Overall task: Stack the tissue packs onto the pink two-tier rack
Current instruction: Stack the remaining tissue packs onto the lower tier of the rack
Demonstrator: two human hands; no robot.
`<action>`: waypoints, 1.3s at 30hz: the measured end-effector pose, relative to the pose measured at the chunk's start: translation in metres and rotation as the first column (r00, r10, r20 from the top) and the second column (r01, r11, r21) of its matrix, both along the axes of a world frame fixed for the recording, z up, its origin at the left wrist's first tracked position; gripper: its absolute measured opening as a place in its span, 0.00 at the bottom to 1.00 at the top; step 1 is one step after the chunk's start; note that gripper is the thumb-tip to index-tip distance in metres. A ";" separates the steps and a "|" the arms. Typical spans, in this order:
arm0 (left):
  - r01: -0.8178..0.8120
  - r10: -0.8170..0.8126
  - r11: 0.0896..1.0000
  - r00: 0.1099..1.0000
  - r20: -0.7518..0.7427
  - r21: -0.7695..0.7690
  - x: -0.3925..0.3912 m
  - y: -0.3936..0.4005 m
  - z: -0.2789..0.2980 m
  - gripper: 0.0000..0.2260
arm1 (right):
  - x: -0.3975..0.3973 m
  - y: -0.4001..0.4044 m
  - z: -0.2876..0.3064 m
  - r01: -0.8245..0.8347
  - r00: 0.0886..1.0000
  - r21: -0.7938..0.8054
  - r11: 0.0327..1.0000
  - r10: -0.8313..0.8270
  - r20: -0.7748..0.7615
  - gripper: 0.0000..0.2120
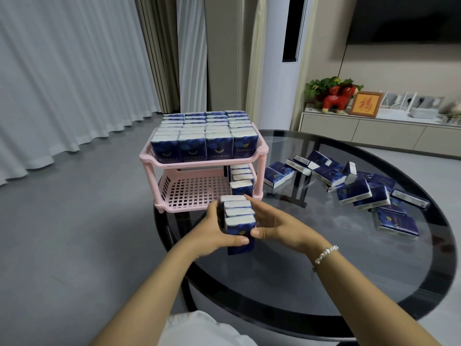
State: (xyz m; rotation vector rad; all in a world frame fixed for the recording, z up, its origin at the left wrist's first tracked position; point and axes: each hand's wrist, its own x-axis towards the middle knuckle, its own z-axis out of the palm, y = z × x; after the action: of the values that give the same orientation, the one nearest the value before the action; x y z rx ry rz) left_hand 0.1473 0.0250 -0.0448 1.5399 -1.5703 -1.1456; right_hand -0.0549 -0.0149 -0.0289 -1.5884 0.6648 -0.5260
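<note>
Four tissue packs (238, 222), pressed into one upright row, sit clamped between the left hand (216, 233) and right hand (277, 227), just in front of the pink two-tier rack (197, 193) on the glass counter (324, 283). Each grip closes on the row's flanks, thumbs across its near face. Steady inward pressure, it seems, would carry the row whole onto the lower tier, beside the short column (241, 182) there. Loose packs (361, 193) lie well apart, right.

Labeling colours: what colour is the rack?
Pink: the rack has two tiers with a grid floor, seen best in the head view.
</note>
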 end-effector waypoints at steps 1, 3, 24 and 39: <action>0.006 -0.006 1.000 1.000 -0.011 -0.009 0.003 -0.001 0.003 0.47 | 0.005 -0.001 0.004 -0.008 1.000 -0.013 1.000 0.008 0.011 0.36; -0.017 0.015 0.999 0.999 -0.035 -0.044 0.013 -0.007 0.008 0.45 | 0.016 -0.003 0.008 0.007 0.999 -0.043 0.999 -0.005 0.047 0.33; -0.252 0.256 0.966 0.961 0.104 -0.049 0.069 -0.134 -0.008 0.47 | 0.058 -0.043 -0.063 0.569 0.623 -0.691 0.445 -0.783 0.008 0.07; -0.305 0.361 0.921 0.903 0.235 -0.242 0.041 -0.148 -0.018 0.24 | 0.058 -0.042 -0.062 0.563 0.628 -0.647 0.514 -0.775 -0.069 0.09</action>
State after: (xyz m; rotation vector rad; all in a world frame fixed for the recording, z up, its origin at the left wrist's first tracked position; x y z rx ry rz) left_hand 0.1886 -0.1232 -0.0625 1.8010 -1.4638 -0.5820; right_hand 0.0033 -0.0567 -0.0910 -1.9784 1.5818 -1.1348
